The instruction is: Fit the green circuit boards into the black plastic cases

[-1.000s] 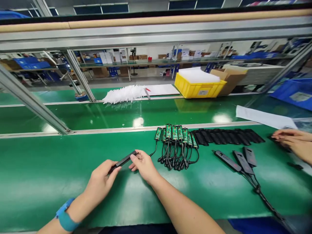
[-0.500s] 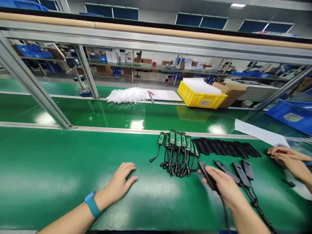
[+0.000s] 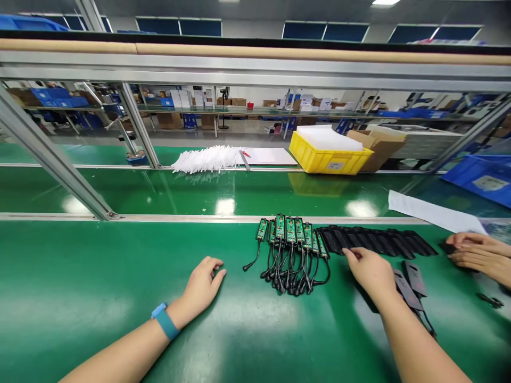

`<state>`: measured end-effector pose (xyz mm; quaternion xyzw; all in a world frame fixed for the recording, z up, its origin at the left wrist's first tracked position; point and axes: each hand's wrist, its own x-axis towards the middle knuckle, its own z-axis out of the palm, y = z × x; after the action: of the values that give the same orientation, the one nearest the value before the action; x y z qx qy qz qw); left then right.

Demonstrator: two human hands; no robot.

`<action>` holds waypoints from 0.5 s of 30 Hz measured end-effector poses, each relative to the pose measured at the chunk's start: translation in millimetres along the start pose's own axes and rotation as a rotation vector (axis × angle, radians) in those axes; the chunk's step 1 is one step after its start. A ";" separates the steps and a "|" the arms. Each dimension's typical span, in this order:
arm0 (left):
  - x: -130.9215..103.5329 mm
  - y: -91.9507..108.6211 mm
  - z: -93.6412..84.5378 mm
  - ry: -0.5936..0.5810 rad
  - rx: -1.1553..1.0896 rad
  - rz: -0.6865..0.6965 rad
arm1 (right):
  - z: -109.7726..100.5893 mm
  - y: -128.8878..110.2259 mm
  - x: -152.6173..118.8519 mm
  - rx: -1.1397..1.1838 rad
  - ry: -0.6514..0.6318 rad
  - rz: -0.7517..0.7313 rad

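Note:
My left hand (image 3: 202, 284) rests open on the green tabletop (image 3: 120, 282), holding nothing, thumb apart from the loosely curled fingers. My right hand (image 3: 371, 271) is at the near edge of a row of black plastic covers (image 3: 375, 239). A gap shows between its thumb and forefinger; the other fingers are hidden. Under this hand lies a dark flat piece (image 3: 366, 297), mostly covered. Beside it are two black cased units (image 3: 408, 290) with cables. Left of the covers sit several green circuit boards (image 3: 290, 230) in black housings, their black cables (image 3: 291, 276) hanging toward me.
At the right edge, a co-worker's hands (image 3: 481, 252) handle a small black part. Behind are a white paper sheet (image 3: 435, 213), a yellow bin (image 3: 329, 157), a blue bin (image 3: 483, 175) and a bundle of white strips (image 3: 207, 159). A metal frame post (image 3: 59, 154) stands at left.
My right hand has let go of the black cased unit with its cable and moved up to the covers. My left hand has barely moved. The view has shifted slightly.

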<state>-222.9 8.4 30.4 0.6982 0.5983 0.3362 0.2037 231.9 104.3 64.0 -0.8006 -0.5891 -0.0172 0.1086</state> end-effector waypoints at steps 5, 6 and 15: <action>77.7 41.8 43.7 -0.044 -0.003 -0.053 | 8.9 -32.1 48.8 0.041 -0.072 0.039; 92.9 50.1 53.8 -0.041 0.002 -0.062 | 11.0 -35.7 55.3 0.037 -0.089 0.046; 167.3 76.7 100.4 -0.107 0.013 -0.218 | 32.1 -25.4 85.1 0.134 -0.131 0.090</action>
<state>-88.0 167.6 51.5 0.6472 0.6612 0.2705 0.2661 230.6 197.7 49.9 -0.8167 -0.5580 0.0795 0.1239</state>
